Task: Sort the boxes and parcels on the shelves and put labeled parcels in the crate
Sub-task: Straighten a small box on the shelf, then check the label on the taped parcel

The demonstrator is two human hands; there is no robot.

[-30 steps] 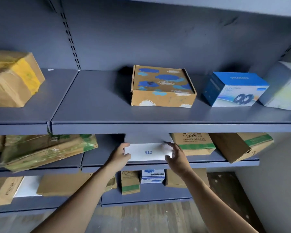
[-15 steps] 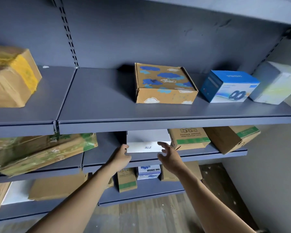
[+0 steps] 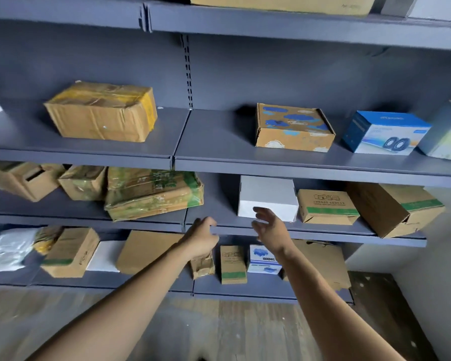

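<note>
A plain white box sits on the second shelf, pushed back from the front edge. My right hand hovers just in front of the box's lower edge, fingers spread and holding nothing. My left hand hangs to the left of the box at the shelf's front lip, fingers loosely curled and empty. Right of the white box stands a small brown carton with a green band. No crate is in view.
The upper shelf carries a taped brown parcel, a cardboard box with blue clouds and a blue speaker box. A green-taped bundle and a tilted carton flank the white box. More cartons fill the lowest shelf above a wooden floor.
Both hands have let go of the white box and drawn back from it; it now rests deeper on the shelf. The view has swung left and pulled back, showing more shelving.
</note>
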